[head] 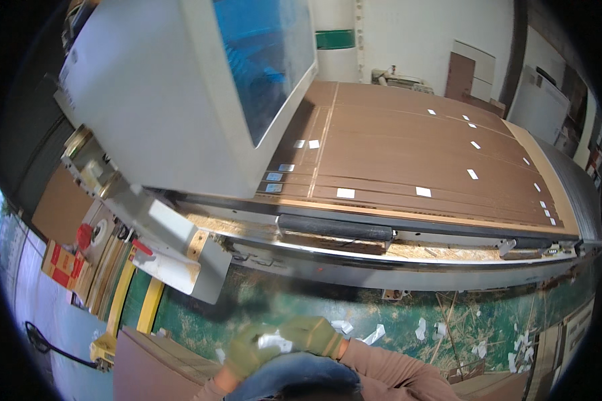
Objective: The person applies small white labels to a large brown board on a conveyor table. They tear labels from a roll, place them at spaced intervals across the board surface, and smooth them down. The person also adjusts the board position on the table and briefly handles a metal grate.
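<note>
At the bottom centre my left hand (251,350), in a green knitted glove, and my right hand (311,337), in a matching glove, are close together just above my blue jeans. Between them is a small crumpled white piece (275,342), perhaps paper or film. The left hand's fingers close on its left side; the right hand's fingers are curled at its right side, and their grip is partly hidden. Beyond stands a cutting machine bed with a large brown panel (391,145) on it, cut into parts and bearing white labels (423,192).
A grey machine housing (145,90) with a blue window rises at the upper left. A black roller (336,228) runs along the sawdust-covered bed edge. White scraps (373,335) and wood strips lie on the green floor. Yellow forks (150,306) and stacked boards are at the left.
</note>
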{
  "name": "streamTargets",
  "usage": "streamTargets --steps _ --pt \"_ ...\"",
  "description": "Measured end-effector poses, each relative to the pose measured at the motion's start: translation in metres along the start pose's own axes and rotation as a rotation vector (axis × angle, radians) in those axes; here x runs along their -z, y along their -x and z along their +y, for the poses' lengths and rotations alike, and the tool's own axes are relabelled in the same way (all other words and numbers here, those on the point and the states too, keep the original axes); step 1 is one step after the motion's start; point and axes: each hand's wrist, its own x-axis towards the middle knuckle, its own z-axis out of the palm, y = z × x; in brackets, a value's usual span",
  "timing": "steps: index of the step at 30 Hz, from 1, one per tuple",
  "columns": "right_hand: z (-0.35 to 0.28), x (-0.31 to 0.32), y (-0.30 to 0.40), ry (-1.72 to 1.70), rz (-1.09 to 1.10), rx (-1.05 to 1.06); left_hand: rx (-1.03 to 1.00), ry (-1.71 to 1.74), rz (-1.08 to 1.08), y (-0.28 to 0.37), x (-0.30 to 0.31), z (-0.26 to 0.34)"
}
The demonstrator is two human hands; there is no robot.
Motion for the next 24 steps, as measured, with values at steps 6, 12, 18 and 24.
streamTargets --steps 6,12,18,24 --pt "-0.007 0.001 -0.008 0.042 -0.048 0.011 0.039 0.118 0.015 0.001 0.003 -0.002" --pt "0.000 -0.012 -0.016 -0.003 -0.070 0.004 0.042 0.117 0.009 -0.002 0.018 0.000" --pt "-0.006 -0.027 -0.040 -0.220 -0.137 -0.275 0.119 0.295 0.002 -0.007 0.045 -0.001" --pt "0.005 -0.061 -0.074 -0.110 -0.152 -0.170 0.142 0.323 0.028 -0.012 0.085 -0.028"
